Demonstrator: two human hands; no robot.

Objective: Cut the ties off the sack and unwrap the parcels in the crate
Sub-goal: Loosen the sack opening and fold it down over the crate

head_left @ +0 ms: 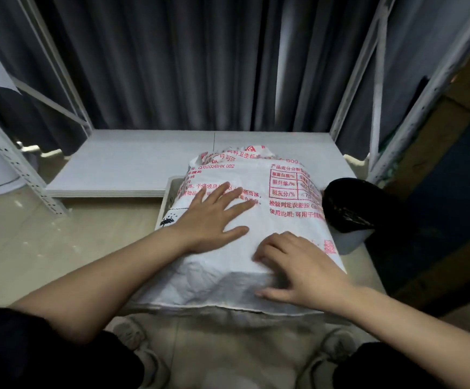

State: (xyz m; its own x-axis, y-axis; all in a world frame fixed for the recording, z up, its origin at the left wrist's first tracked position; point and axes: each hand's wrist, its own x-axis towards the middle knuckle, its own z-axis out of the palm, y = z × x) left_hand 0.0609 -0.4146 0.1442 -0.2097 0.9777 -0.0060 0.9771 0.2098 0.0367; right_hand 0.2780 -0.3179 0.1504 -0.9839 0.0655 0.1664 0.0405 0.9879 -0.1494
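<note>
So, near to far:
right hand (301, 265): fingers bent, tips pressing the near end of the sack (256, 220), thumb on its front face; grip holds nothing, looks like it's feeling for the edge
left hand (214, 214): just beyond, grip wide, palm flat on top, probably steadying it
sack: under both hands, bulging out of the crate (169, 197)
crate: contents hidden, can't see parcels or ties
bin (346, 211): black liner, right of the right hand
shelf (132, 164): beyond everything

Left hand (210, 214) flat, right hand (298, 269) curled.
</note>
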